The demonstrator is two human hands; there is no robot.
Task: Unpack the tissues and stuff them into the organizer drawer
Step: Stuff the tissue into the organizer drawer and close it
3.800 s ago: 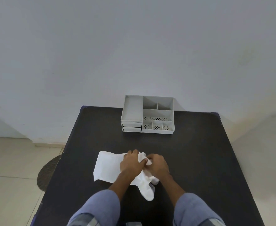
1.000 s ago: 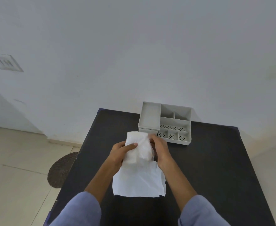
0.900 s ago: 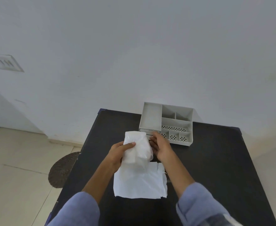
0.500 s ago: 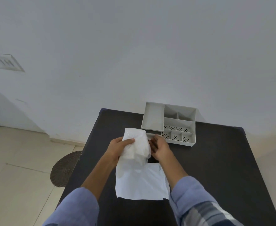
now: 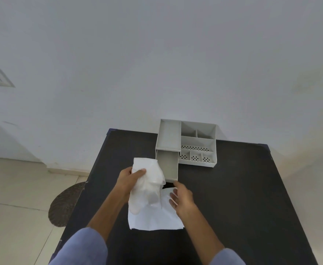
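Note:
My left hand (image 5: 128, 179) grips a bunched white tissue (image 5: 149, 186) and holds it up just left of the drawer (image 5: 167, 165). That grey drawer is pulled out toward me from the left side of the grey organizer (image 5: 197, 142), and its inside looks empty. Just in front of the drawer's front edge is my right hand (image 5: 181, 197), fingers loosely apart and holding nothing. A flat white tissue sheet (image 5: 153, 219) lies on the black table (image 5: 242, 197) under both hands.
The organizer stands at the table's far edge against a white wall, with open compartments on its right. A dark round mat (image 5: 66, 203) lies on the tiled floor left of the table. Table edges run close on the left.
The drawer has slid out toward me, drawn by my right hand, which has since let go and moved back. My left hand keeps hold of the bunched tissue.

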